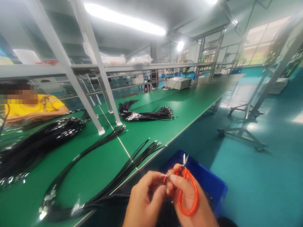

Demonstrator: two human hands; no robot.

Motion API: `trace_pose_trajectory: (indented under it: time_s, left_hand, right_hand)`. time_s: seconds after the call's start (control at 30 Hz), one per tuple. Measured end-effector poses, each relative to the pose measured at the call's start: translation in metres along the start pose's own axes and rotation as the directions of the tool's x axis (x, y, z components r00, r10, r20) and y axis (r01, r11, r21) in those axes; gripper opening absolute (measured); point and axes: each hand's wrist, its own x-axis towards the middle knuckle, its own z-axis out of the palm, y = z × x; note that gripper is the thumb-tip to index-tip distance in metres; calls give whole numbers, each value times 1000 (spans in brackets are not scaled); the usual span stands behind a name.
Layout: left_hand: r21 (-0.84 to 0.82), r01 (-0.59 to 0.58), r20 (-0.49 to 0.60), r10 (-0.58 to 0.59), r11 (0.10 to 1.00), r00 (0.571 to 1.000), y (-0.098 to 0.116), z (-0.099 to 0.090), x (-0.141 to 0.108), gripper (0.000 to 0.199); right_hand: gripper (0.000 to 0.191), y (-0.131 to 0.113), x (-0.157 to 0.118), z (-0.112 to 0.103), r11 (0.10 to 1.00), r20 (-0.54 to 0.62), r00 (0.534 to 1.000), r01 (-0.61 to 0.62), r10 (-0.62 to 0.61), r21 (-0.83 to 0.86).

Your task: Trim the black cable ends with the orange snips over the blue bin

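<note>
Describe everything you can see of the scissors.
The scissors have orange-red, plastic-looking loop handles and short silvery metal blades, parted slightly, tips up. The right hand holds them; one loop shows clearly, the other is mostly hidden. Whether the left hand touches them is unclear. A blue bin lies below.

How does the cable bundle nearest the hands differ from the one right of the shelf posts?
The near bundle curves in a wide U; the far bundle bends more tightly. The near bundle crosses the pale table seam; the far bundle lies right of it. Both are black with pale tips.
</note>
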Motion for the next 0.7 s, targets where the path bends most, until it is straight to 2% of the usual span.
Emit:
trace_pose_trajectory:
  time_s: [0.03,0.1,0.23,0.37,0.47,0.6,0.7]
  left_hand:
    - [-96,43,50,-38,994,998,1,1,0,11]
    - [-207,87,72,-74,974,995,1,4,0,12]
    - [-236,130,2,-133,963,991,0,8,2,9]
    - [-238,156,-43,-171,959,984,0,12,1,10]
    - [-293,175,-31,-192,940,981,2,13,1,12]
    - [-413,228,10,-246,882,969,2,10,3,19]
    - [-448,251,15,-273,858,962,2,8,4,22]
  right_hand:
    - [16,1,0,0,1000,-4,1000,9,-9,-7]
    - [17,2,0,-1,999,-14,999,34,-34,-28]
    - [16,0,1,1,972,-28,989,140,-148,-191]
    - [21,-2,5,4,892,-10,947,300,-322,-338]
    - [20,1,6,3,899,14,955,284,-296,-333]
    - [18,4,3,-4,915,-8,971,223,-239,-337]
    - [14,4,3,-12,845,-14,941,298,-339,-443]
